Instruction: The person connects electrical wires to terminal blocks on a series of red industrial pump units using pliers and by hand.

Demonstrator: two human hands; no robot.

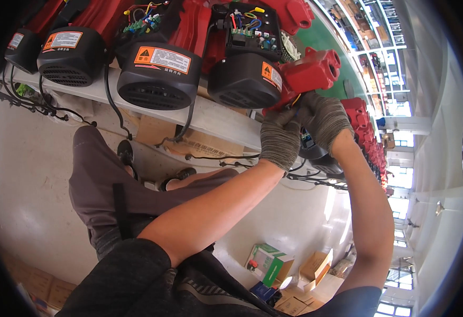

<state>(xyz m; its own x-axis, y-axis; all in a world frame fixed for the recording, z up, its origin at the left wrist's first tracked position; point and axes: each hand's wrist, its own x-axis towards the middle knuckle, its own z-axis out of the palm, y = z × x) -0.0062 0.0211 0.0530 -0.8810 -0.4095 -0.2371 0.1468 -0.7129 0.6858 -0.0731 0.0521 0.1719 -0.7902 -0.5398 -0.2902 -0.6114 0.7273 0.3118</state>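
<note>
My left hand [280, 138] and my right hand [324, 117], both in grey knit gloves, meet beside a red pump casing [312, 74]. Their fingers are closed and pinched together around thin wires [296, 99], a yellow one showing between the fingertips; the wires' ends are hidden by the gloves. The red casing belongs to a pump with a black motor cover [244, 82] and an open terminal box [252, 33] of coloured wires and green connectors. Just below my right hand, another pump's circuit board [308, 140] is partly covered.
More red pumps with black fan covers [160, 74] line the light bench edge [218, 113]. Black power cables [112, 105] hang down from it. Flattened cardboard [189, 142] lies under the bench. Opened boxes [316, 267] stand on the floor behind me. Shelving [371, 47] stands beyond the bench.
</note>
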